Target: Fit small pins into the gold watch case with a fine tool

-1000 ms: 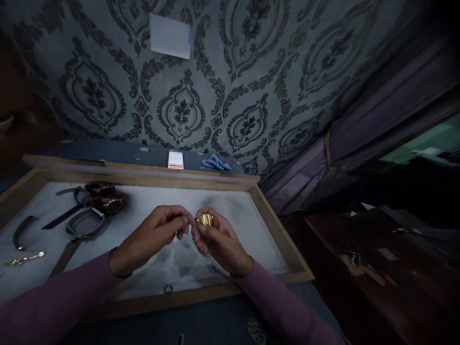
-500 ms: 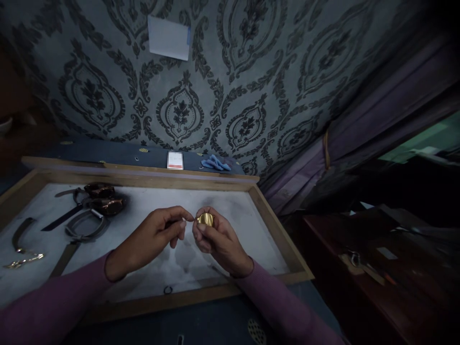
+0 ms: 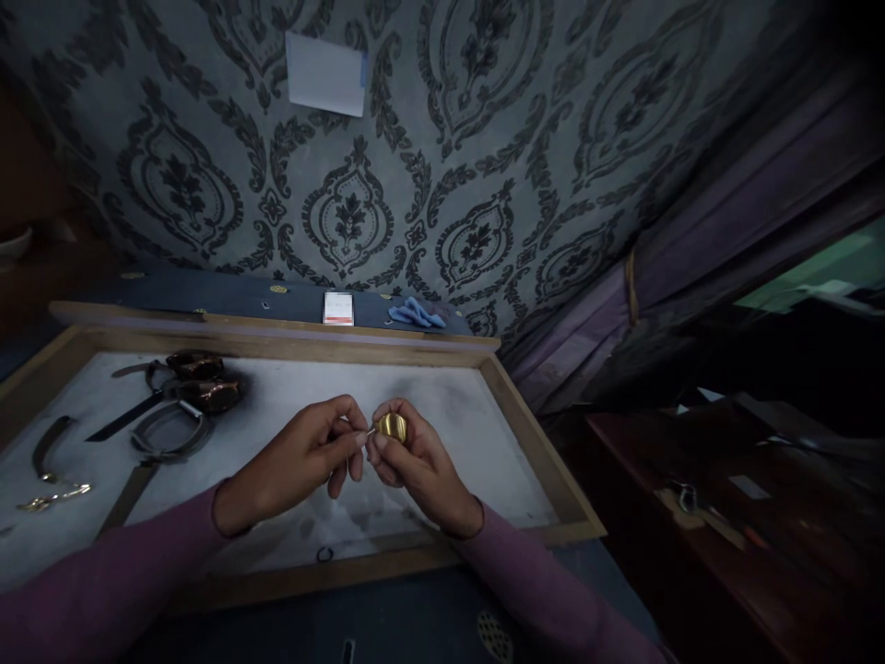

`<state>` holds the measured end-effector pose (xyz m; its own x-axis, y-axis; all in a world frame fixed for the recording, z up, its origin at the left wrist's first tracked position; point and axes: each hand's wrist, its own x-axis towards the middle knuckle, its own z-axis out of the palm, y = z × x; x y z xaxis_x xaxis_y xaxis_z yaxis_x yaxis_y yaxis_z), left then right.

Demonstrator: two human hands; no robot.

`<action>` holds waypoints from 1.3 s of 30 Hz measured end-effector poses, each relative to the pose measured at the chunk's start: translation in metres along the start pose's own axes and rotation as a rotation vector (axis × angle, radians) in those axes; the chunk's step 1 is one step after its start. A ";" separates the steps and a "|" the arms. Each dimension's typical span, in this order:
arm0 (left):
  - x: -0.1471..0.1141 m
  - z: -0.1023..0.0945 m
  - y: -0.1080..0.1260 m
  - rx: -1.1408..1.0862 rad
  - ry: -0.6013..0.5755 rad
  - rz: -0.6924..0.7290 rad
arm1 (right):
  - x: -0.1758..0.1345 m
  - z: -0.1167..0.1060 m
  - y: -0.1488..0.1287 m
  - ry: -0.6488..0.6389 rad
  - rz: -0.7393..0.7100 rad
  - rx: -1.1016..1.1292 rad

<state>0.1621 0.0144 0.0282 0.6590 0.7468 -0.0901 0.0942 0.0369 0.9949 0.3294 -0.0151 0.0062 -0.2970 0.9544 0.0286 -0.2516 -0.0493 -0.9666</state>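
While the person bends over this dim tabletop [image 3: 277, 636], everything centres on a gold-coloured round piece [image 3: 393, 427], held up just above the bottom of the wooden-framed tray [image 3: 535, 443]. The right hand [image 3: 421, 470] is clamped on it, thumb against its near side, fingers curled behind. Facing it, the left hand [image 3: 297, 466] has thumb and forefinger pinched together on what looks like a slim pale pin [image 3: 371, 432], its end at the piece's left edge; whether it sits in a hole there, I can't tell. To my eye this is the fitting or freeing of some small part at that edge, and the next move calls for a firm right grip and a finely aimed left fingertip.

Over to the left in the tray lie two glossy brown pieces [image 3: 216, 395], a looped grey strap [image 3: 170, 452], a flat strap [image 3: 128, 498], a curved dark strap [image 3: 48, 447] and a gold-coloured chain-like strip [image 3: 59, 498]. A small dark ring [image 3: 324, 554] rests by the near rim. Beyond the far rim are a white card-like thing [image 3: 338, 309] and a blue cloth [image 3: 416, 314]. Nothing blocks the fingers, though poor light could hamper such small work.
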 end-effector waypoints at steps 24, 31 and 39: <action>0.003 -0.001 0.003 -0.030 -0.015 -0.033 | 0.002 -0.003 0.002 -0.010 0.017 0.049; 0.002 -0.001 0.006 -0.078 -0.012 -0.028 | 0.002 -0.004 0.003 -0.026 0.012 0.067; 0.002 -0.002 0.004 -0.072 -0.026 0.003 | 0.001 -0.004 0.003 -0.046 0.001 0.045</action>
<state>0.1625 0.0172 0.0316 0.6783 0.7296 -0.0877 0.0388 0.0836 0.9957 0.3321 -0.0128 0.0019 -0.3391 0.9399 0.0399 -0.2925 -0.0650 -0.9541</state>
